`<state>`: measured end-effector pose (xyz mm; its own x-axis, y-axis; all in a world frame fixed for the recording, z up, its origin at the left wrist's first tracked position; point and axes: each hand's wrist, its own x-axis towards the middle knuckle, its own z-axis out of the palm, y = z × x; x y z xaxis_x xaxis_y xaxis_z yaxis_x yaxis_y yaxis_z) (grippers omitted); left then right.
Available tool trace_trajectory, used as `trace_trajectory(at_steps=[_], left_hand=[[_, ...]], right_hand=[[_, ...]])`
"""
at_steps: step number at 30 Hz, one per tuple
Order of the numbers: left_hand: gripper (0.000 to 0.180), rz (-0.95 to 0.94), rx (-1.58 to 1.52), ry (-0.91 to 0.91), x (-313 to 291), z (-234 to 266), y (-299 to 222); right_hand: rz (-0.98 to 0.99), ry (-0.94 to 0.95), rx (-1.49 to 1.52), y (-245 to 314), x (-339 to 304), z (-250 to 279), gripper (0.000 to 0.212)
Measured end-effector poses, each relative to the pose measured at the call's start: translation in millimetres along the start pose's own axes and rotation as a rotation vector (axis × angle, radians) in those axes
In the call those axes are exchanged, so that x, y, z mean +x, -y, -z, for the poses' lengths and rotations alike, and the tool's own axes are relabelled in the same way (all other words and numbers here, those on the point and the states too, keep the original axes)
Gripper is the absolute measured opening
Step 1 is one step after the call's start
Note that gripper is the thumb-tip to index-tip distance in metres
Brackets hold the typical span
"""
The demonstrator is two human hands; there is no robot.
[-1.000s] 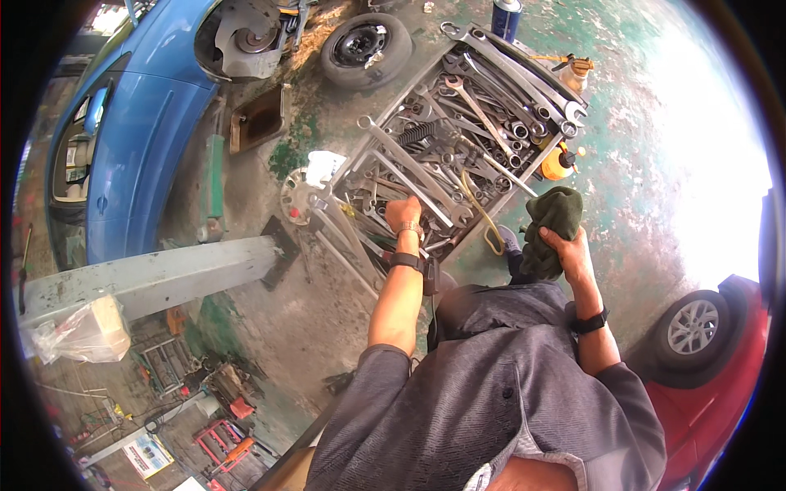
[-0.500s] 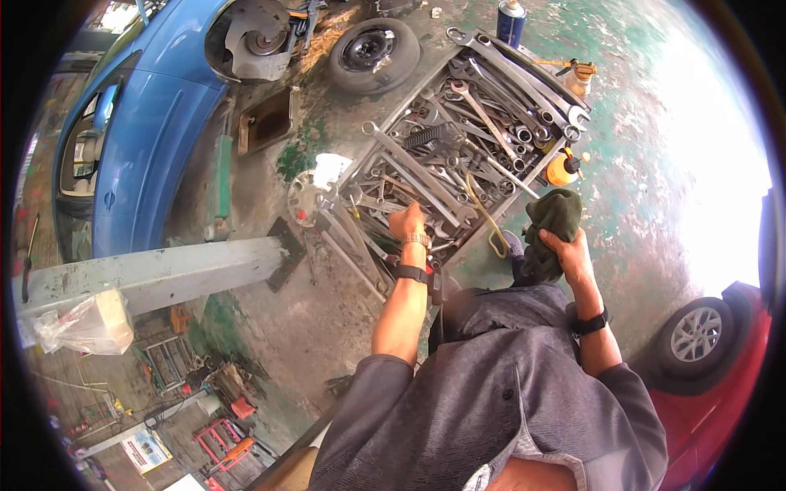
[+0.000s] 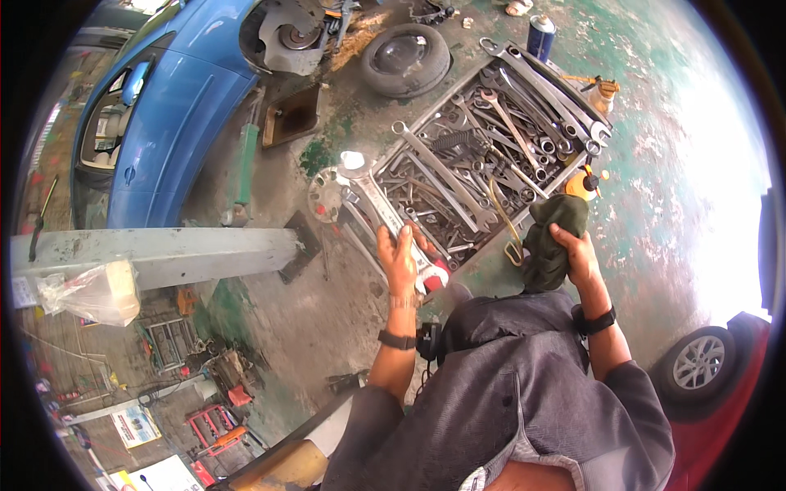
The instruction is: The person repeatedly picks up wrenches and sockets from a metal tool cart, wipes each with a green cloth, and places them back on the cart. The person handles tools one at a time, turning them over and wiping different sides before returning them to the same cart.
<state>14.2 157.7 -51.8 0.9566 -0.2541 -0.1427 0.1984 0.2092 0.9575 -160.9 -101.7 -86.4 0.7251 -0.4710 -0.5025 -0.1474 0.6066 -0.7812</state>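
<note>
My left hand (image 3: 399, 258) is closed around a large wrench (image 3: 377, 200), lifted above the near-left part of a tray (image 3: 446, 100) full of wrenches. One end of this wrench tilts away to the far left; its open jaw lies by my wrist, next to something red (image 3: 435, 281). In my right hand (image 3: 579, 254) a bunched dark green cloth (image 3: 547, 245) is gripped, just right of the tray's near edge. Inside the tray, spanners of several sizes lie heaped, with a long wrench (image 3: 442, 172) across them. A yellow bent rod (image 3: 513, 250) sticks out over the near edge.
Beyond the tray stand a blue can (image 3: 540, 38) and a tyre (image 3: 406, 61). Orange-topped bottles (image 3: 583, 183) sit along its right side. A blue car (image 3: 176, 106) and a grey lift arm (image 3: 164, 263) occupy the left; a red car (image 3: 720, 401) is at lower right.
My left hand has come up out of the tray toward me, now with the large wrench in it. My right hand keeps its hold on the cloth. The whole view has shifted slightly.
</note>
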Motion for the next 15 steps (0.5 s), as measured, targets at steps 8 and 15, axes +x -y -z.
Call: trace_trajectory(at_steps=[8,15], left_hand=[[0.034,0.235,-0.021,0.196,-50,-9,-2],[0.041,-0.606,1.003,0.406,-37,-5,17]], right_hand=[[-0.085,0.390,0.697,45,31,-68,0.040],[0.652,0.336,-0.761,18,-20,-203,0.081]])
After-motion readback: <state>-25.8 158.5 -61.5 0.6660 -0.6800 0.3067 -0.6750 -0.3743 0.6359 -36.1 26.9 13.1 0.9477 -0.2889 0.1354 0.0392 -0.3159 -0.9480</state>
